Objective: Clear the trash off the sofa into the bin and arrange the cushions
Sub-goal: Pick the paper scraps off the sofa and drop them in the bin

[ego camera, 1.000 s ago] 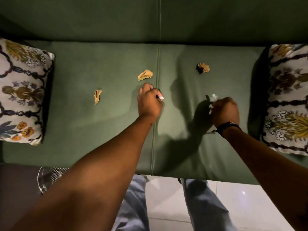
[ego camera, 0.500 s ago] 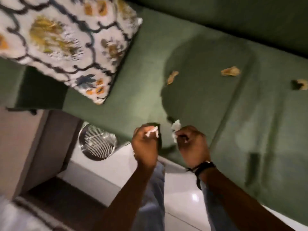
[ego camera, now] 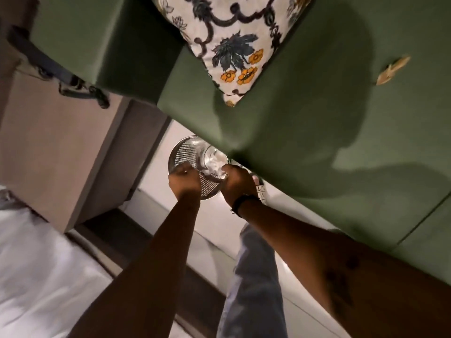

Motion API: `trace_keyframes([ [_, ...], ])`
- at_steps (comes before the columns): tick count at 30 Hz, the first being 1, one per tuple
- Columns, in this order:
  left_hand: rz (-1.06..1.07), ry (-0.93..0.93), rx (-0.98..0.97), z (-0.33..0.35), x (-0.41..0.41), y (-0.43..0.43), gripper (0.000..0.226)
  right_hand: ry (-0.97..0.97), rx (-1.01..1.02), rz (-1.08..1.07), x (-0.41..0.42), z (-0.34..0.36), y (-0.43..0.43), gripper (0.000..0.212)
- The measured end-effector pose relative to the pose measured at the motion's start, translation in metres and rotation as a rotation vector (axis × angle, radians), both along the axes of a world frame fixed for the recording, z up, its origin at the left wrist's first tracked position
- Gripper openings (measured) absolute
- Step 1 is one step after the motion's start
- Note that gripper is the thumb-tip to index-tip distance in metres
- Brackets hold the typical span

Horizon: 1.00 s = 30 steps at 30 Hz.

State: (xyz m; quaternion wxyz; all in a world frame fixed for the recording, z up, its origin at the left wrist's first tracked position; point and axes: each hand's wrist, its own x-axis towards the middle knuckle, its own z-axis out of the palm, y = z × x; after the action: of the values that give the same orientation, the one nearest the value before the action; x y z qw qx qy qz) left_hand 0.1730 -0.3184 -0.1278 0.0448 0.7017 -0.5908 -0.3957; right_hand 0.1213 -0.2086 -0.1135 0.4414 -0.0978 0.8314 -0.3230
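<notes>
1. Trash is going into the bin point(ego camera: 188, 152): half a second ago both hands were carrying white scraps away from the sofa point(ego camera: 317, 142), and now they are hanging over the perforated metal bin on the floor beside the sofa's corner.
2. White paper point(ego camera: 214, 164) is lying inside the bin, just by the right hand point(ego camera: 238, 182).
3. Whether the left hand point(ego camera: 184, 182) and the right hand are pinching anything or spreading open, I cannot tell; the fingers are curling out of sight and blurring.
4. One tan scrap point(ego camera: 393, 69) is waiting on the seat, well apart from the bin, so clearing is looking unfinished.
5. Beside the armrest, the floral cushion point(ego camera: 231, 37) is lying untouched, and arranging is still ahead.
</notes>
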Motion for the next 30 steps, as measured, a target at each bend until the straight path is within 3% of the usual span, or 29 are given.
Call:
trace_keyframes([
  [4,-0.15,0.109,-0.22,0.041,-0.048,0.057,0.016,0.094,-0.028,-0.04,-0.019,0.032,0.062,0.032],
  [8,-0.601,0.335,-0.219,0.075,-0.107,0.141,0.018,0.429,-0.02,-0.289,-0.098,0.058,0.168,0.025],
  [10,-0.82,0.36,-0.299,0.077,-0.149,0.179,0.028,0.644,0.071,-0.289,-0.149,0.063,0.231,0.031],
  [12,-0.983,0.349,-0.289,0.075,-0.198,0.216,0.041,0.738,0.269,-0.314,-0.203,0.061,0.292,0.043],
  [15,-1.029,0.215,-0.272,0.064,-0.262,0.248,0.044,0.686,0.464,-0.222,-0.258,0.047,0.347,0.057],
  [19,-1.027,0.083,-0.248,0.044,-0.295,0.267,0.028,0.635,0.461,0.012,-0.287,0.029,0.366,0.035],
  [22,-0.972,0.102,-0.218,0.035,-0.291,0.272,0.026,0.626,0.437,0.054,-0.288,0.031,0.376,0.036],
  [24,-0.914,0.12,-0.224,0.037,-0.283,0.277,0.02,0.62,0.357,-0.064,-0.277,0.036,0.392,0.031],
  [27,-0.914,0.231,-0.181,0.049,-0.275,0.305,0.013,0.67,0.251,-0.619,-0.259,0.045,0.443,0.019],
  [28,-0.918,0.283,-0.148,0.054,-0.272,0.319,0.018,0.714,0.271,-0.755,-0.257,0.046,0.463,0.017],
  [30,-0.932,0.365,-0.108,0.06,-0.267,0.347,0.024,0.745,0.441,-0.792,-0.258,0.045,0.501,0.02],
])
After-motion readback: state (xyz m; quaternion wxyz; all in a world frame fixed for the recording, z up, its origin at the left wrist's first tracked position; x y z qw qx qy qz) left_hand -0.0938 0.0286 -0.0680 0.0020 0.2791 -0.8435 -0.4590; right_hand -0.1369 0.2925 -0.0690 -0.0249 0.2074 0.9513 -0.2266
